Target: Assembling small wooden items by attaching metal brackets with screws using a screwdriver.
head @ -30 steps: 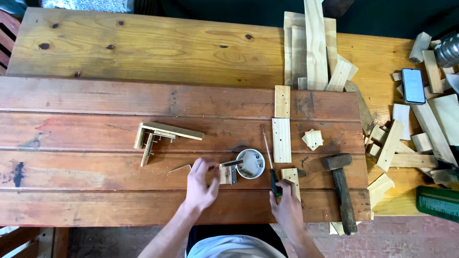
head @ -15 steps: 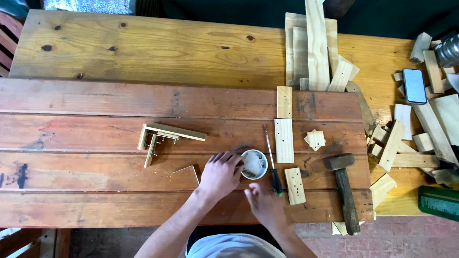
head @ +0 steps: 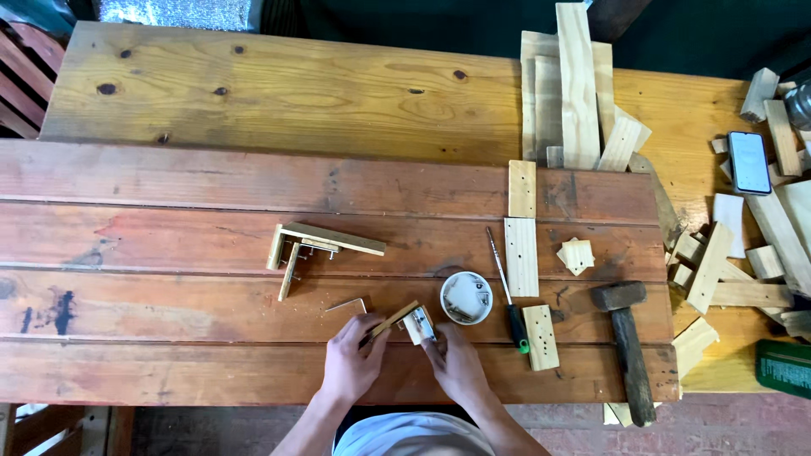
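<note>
Gripping small wood assembly: left hand, right hand, fingers curled

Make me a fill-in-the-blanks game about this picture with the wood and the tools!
1. Both hands, the left hand and the right hand, hold one small wooden ____ with a metal part.
2. The round white tub sits just left of the ____ with the green and black handle.
3. The hammer lies on the ____ side of the red plank table.
4. The phone lies among the ____ scraps.

Missing words: piece; screwdriver; right; wood
</note>
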